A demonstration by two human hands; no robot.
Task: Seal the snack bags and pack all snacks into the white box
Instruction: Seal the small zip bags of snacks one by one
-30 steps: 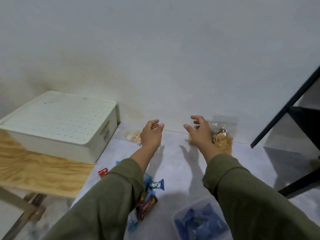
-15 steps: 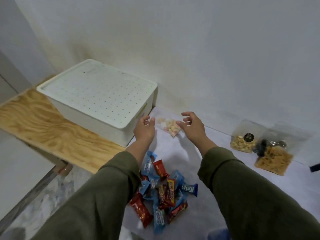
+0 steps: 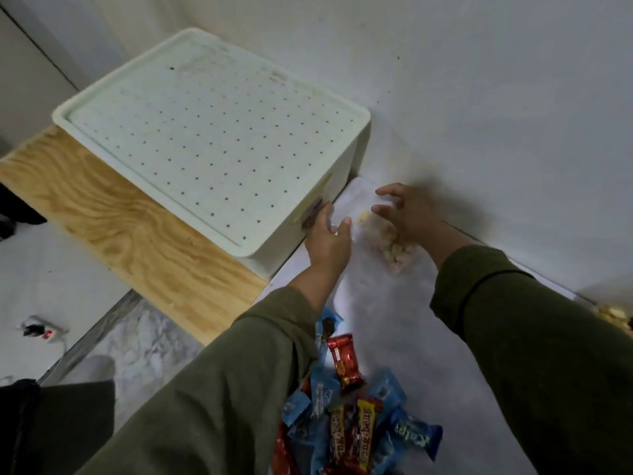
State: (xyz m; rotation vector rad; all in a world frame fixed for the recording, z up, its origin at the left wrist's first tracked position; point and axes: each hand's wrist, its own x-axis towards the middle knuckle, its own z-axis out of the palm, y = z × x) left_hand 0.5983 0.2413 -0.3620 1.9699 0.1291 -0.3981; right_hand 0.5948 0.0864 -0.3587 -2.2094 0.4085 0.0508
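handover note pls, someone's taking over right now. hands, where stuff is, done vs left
Left hand: open, fingers beside the white box, holding nothing.
Right hand: fingers spread and curled over the clear snack bag; blurred, grip unclear.
Candy bars: loose pile on the white tabletop near the person. Another snack shows at the right edge.
Done: nothing packed; box lid on.
Left: seal bags, open box, pack everything.

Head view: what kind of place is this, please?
Probably a plain room at home or in a small workspace, not a shop: bare white wall, plywood board under a white box, power strip on the floor.
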